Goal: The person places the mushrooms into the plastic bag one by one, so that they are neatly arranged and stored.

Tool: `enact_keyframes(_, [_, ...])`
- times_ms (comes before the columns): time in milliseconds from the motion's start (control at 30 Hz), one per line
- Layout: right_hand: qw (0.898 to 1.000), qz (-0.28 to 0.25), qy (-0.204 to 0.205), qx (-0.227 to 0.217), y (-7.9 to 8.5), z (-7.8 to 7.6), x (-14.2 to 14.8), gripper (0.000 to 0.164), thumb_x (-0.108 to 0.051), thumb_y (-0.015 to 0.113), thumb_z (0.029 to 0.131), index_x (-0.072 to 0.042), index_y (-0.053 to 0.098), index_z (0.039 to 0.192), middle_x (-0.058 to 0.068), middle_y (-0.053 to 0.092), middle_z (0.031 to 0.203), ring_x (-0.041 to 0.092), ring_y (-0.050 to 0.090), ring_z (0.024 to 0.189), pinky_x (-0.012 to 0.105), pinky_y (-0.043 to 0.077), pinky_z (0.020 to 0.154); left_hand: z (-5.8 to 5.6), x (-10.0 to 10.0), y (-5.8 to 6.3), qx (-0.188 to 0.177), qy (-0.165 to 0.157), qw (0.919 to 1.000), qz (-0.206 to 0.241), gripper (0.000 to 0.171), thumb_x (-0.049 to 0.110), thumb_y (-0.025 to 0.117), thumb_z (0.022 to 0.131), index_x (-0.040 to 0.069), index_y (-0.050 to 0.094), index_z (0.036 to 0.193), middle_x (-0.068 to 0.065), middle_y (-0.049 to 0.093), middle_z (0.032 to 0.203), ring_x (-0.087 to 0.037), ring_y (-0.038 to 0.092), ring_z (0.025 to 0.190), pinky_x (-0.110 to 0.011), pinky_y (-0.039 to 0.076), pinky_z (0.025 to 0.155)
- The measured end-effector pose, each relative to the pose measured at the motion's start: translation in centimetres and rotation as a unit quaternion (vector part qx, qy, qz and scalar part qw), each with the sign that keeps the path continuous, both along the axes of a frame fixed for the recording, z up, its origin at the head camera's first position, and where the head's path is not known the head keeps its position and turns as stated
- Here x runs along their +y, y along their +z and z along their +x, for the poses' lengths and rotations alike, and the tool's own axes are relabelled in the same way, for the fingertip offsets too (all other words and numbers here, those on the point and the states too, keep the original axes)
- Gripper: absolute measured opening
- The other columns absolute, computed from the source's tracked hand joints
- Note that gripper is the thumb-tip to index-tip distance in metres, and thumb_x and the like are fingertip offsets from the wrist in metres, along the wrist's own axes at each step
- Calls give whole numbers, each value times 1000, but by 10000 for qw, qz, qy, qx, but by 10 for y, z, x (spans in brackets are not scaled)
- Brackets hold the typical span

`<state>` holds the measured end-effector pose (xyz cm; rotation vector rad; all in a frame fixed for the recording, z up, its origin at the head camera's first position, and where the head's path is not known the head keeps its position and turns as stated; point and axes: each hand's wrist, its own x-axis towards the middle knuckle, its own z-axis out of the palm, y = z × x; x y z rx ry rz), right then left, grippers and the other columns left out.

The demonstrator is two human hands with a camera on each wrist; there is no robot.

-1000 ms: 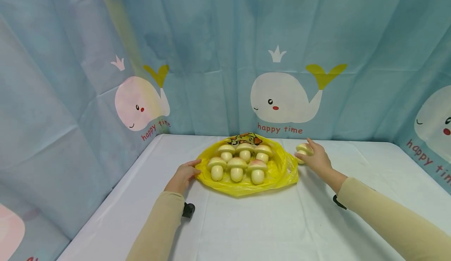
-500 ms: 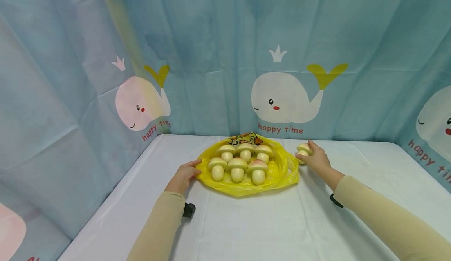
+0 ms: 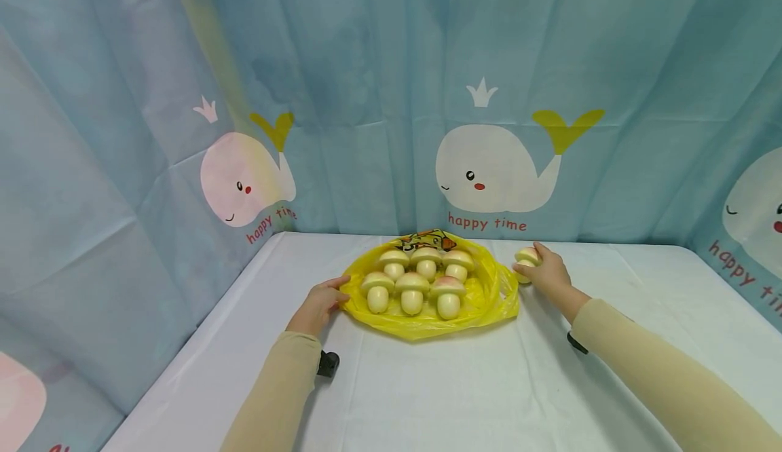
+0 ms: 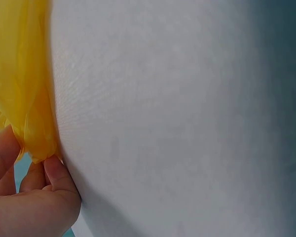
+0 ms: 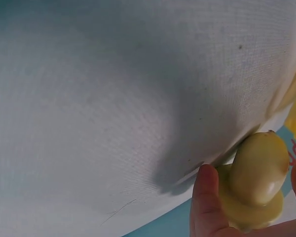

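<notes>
In the head view a yellow plastic bag (image 3: 406, 330) lies spread on the table, with several toy mushrooms (image 3: 411, 292) set on it in two rows. At the bag's left edge, my left hand (image 3: 318, 308) pinches the plastic; the left wrist view shows thumb and fingers on the bunched edge of the bag (image 4: 24, 74). To the right of the bag, my right hand (image 3: 552, 281) holds a single toy mushroom (image 3: 527, 256) between thumb and fingers. Seen by the right wrist camera, this mushroom (image 5: 261, 168) has its rounded stem toward the lens, close to the tabletop.
A white cloth covers the table (image 3: 440, 398). Behind it and along the sides hangs a light blue curtain (image 3: 366, 99) printed with white whales and the words "happy time". The bag's right handle loop (image 3: 508, 296) lies just beside the right hand's mushroom.
My right forearm has shifted slightly to the left, while the hand stays on the mushroom in nearly the same spot. The left hand, the bag and the mushrooms on it look unchanged.
</notes>
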<state>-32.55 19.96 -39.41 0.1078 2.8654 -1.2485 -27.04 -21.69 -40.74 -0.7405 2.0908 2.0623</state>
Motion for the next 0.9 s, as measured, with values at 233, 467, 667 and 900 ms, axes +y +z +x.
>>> enact_keyframes(233, [9999, -47, -105, -75, 1, -2, -3, 80, -21, 63, 93, 3, 15, 153, 32, 22, 151, 48, 27, 134, 56, 23, 111, 1, 0, 1, 41, -3, 10000, 19, 50, -11, 52, 92, 4, 52, 140, -15, 33, 154, -28, 37, 129, -36, 34, 109])
enact_keyframes(467, [9991, -326, -258, -79, 0, -3, -4, 80, -15, 64, 92, 2, 15, 153, 30, 21, 153, 47, 25, 135, 55, 22, 112, 0, 0, -1, 65, -28, 10000, -16, 50, -10, 53, 92, 4, 53, 139, -16, 34, 153, -28, 38, 128, -36, 35, 108])
enact_keyframes(667, [9984, -442, -341, -78, 0, 1, 1, 80, -15, 64, 92, 2, 15, 153, 30, 19, 154, 47, 24, 136, 55, 22, 112, 0, 1, 0, 31, -11, 9999, -149, 49, -9, 58, 90, 8, 58, 136, -16, 36, 152, -28, 41, 126, -34, 39, 105])
enact_keyframes(900, [9980, -592, -211, -66, 7, 10, 1, 80, -15, 65, 93, 0, 16, 154, 29, 19, 154, 46, 27, 133, 53, 30, 109, -1, 1, -1, -66, 18, 9999, -138, 50, -9, 52, 93, 7, 53, 140, -15, 34, 153, -28, 38, 126, -36, 34, 109])
